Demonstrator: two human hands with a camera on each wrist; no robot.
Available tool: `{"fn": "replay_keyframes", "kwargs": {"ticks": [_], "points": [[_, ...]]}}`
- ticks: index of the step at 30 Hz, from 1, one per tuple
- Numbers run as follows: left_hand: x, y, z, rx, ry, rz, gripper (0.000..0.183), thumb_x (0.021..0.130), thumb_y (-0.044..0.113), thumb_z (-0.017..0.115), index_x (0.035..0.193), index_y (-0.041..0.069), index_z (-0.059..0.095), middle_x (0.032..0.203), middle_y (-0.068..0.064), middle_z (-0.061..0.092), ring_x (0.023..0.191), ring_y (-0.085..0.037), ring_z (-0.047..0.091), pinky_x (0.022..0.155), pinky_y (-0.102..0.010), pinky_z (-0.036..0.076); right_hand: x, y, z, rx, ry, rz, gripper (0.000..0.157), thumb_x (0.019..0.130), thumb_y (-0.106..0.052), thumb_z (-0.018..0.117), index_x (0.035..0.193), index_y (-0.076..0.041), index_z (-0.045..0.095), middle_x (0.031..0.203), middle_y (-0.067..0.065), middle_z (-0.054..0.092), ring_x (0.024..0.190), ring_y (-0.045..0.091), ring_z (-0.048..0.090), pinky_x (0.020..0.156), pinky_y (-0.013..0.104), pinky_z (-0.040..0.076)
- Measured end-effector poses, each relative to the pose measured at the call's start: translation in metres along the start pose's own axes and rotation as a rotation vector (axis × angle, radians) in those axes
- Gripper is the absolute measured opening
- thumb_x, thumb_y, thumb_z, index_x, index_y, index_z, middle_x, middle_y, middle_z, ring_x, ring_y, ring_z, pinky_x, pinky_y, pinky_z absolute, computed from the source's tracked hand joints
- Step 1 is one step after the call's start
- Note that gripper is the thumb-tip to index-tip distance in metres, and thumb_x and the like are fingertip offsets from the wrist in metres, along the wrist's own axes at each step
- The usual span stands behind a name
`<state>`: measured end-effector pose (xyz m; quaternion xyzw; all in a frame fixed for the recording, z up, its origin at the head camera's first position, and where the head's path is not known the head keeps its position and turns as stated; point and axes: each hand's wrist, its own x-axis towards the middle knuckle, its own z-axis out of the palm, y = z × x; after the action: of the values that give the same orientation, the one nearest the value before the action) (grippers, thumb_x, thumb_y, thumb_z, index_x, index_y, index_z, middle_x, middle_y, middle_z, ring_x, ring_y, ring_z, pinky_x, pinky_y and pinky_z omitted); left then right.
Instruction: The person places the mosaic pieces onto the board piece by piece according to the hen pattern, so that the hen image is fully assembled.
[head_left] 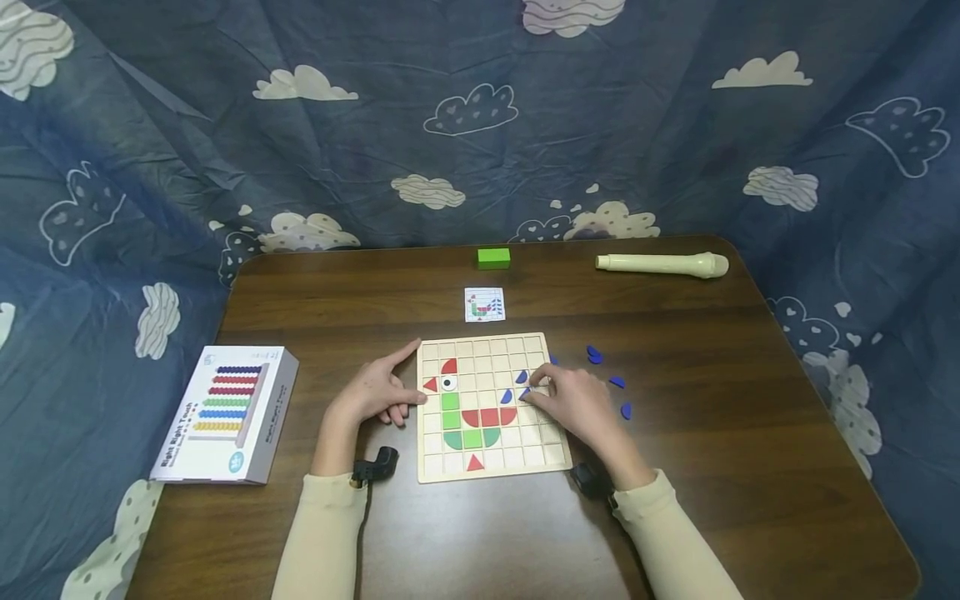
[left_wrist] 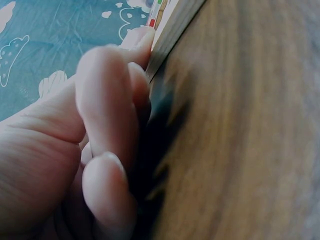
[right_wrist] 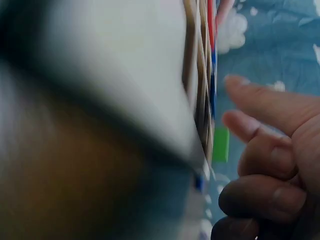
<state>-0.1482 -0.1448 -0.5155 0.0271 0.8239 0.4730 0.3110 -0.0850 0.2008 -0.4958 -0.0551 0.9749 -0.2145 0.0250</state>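
Observation:
A pale wooden grid board (head_left: 442, 467) lies on the table, bearing flat red, green and blue pieces and a white eye piece (head_left: 448, 383). My left hand (head_left: 372, 390) steadies the board's left side, index finger at the upper left corner and thumb on the edge, other fingers curled beneath. Over the right side, my right hand (head_left: 577, 402) touches a blue piece (head_left: 524, 394) with its thumb tip, index finger bent close by. In the right wrist view, thumb and index finger are apart, no piece visible between them. Two blue half-circles (head_left: 521, 377) (head_left: 506, 396) lie nearby on the board.
Several loose blue pieces (head_left: 617, 382) lie right of the board. Behind it are a picture card (head_left: 484, 305) and a green block (head_left: 493, 259). A cream microphone-shaped object (head_left: 660, 265) lies at the back right; a white box (head_left: 225, 417) lies at the left.

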Motion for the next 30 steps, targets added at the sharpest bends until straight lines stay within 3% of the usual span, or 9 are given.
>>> {"fn": "replay_keyframes", "kwargs": {"ticks": [4,7,11,14,23,27,30], "points": [[0.001,0.002,0.0,-0.004,-0.008,-0.004,0.104,0.087,0.025,0.09,0.168,0.042,0.026,0.063,-0.009,0.069,0.05,-0.018,0.07,0.048,-0.025,0.053,0.009,0.019,-0.021,0.007,0.034,0.038,0.024,0.093,-0.031,0.083,0.112,-0.018,0.078,0.059,-0.003,0.05,0.052,0.013,0.042,0.048,0.03,0.029],[0.001,0.002,-0.001,-0.007,-0.004,-0.01,0.104,0.088,0.024,0.089,0.168,0.042,0.026,0.062,-0.009,0.068,0.05,-0.019,0.07,0.047,-0.025,0.053,0.021,0.032,-0.029,-0.026,0.004,0.055,0.029,0.093,-0.028,0.083,0.12,-0.018,0.077,0.065,0.0,0.059,0.056,0.015,0.047,0.05,0.03,0.032],[0.002,0.002,0.0,0.0,-0.005,-0.009,0.104,0.088,0.024,0.089,0.168,0.042,0.026,0.063,-0.009,0.069,0.05,-0.019,0.07,0.048,-0.025,0.054,0.034,0.043,-0.027,-0.049,-0.088,0.048,0.037,0.094,-0.028,0.082,0.128,-0.016,0.076,0.082,0.004,0.074,0.063,0.016,0.054,0.053,0.03,0.038],[0.002,0.001,0.002,-0.004,-0.007,-0.008,0.104,0.087,0.025,0.09,0.168,0.042,0.027,0.063,-0.01,0.069,0.05,-0.019,0.07,0.048,-0.025,0.053,0.038,0.045,-0.021,-0.052,-0.104,0.041,0.034,0.094,-0.028,0.082,0.126,-0.016,0.077,0.09,0.004,0.079,0.067,0.017,0.06,0.055,0.031,0.043],[-0.003,-0.004,0.006,-0.005,-0.006,-0.017,0.105,0.086,0.025,0.091,0.168,0.041,0.027,0.063,-0.01,0.069,0.049,-0.02,0.07,0.047,-0.025,0.053,0.028,0.047,-0.015,-0.103,-0.08,0.058,0.026,0.094,-0.034,0.082,0.11,-0.014,0.078,0.09,0.002,0.079,0.072,0.02,0.069,0.059,0.04,0.052],[-0.003,-0.001,0.003,-0.008,0.001,-0.004,0.104,0.087,0.024,0.09,0.168,0.04,0.027,0.063,-0.01,0.069,0.049,-0.02,0.069,0.047,-0.026,0.053,0.017,0.047,-0.019,-0.105,-0.025,0.078,0.026,0.092,-0.036,0.083,0.106,-0.014,0.078,0.08,0.001,0.075,0.063,0.018,0.063,0.052,0.035,0.047],[-0.002,0.002,0.0,0.003,0.004,0.003,0.105,0.087,0.025,0.09,0.169,0.04,0.026,0.064,-0.01,0.069,0.05,-0.02,0.07,0.048,-0.026,0.054,0.006,0.038,-0.026,-0.071,0.03,0.083,0.026,0.092,-0.036,0.083,0.105,-0.015,0.077,0.066,-0.001,0.065,0.056,0.016,0.053,0.048,0.031,0.038]]}}
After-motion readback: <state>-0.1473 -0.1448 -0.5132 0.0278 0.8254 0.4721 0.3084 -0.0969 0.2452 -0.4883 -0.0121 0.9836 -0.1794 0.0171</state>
